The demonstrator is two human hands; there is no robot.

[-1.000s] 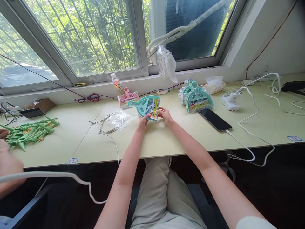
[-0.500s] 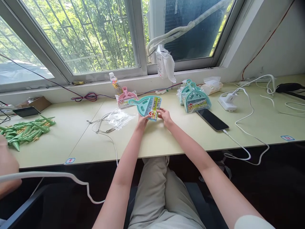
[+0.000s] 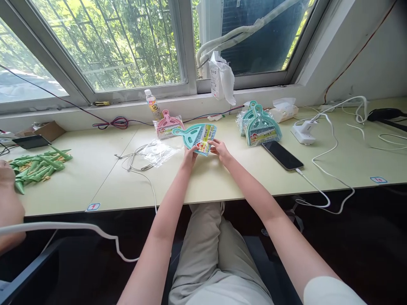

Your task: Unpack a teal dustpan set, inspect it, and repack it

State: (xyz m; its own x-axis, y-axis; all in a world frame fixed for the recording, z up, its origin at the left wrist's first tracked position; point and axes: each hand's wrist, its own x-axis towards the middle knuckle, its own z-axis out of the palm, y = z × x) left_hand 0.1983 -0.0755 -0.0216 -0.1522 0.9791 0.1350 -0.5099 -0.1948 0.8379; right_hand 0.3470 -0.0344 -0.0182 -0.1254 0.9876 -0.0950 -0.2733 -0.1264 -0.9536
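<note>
A teal mini dustpan and brush set [image 3: 190, 134] with a yellow printed label is held up over the table, its handle pointing left. My left hand [image 3: 190, 154] grips its lower edge, thumb on the front. My right hand [image 3: 219, 151] is at the label's right edge, with fingertips pressed against it; the fingers behind are partly hidden. Just behind on the left lies a pink dustpan set [image 3: 168, 126] in clear wrap. More teal wrapped dustpan sets [image 3: 262, 129] lean together to the right. A crumpled clear plastic bag [image 3: 160, 153] lies left of my hands.
A phone [image 3: 282, 155] on a white cable and a white charger block [image 3: 303, 132] lie at right. Coiled cable [image 3: 135, 160] is at left. Green cone-like pieces [image 3: 41, 166] lie farther left, beside another person's arm [image 3: 9, 203]. A bottle [image 3: 153, 105] stands by the window.
The whole view has shifted slightly, with the table a little higher in the picture. Both hands keep the teal dustpan set in nearly the same pose.
</note>
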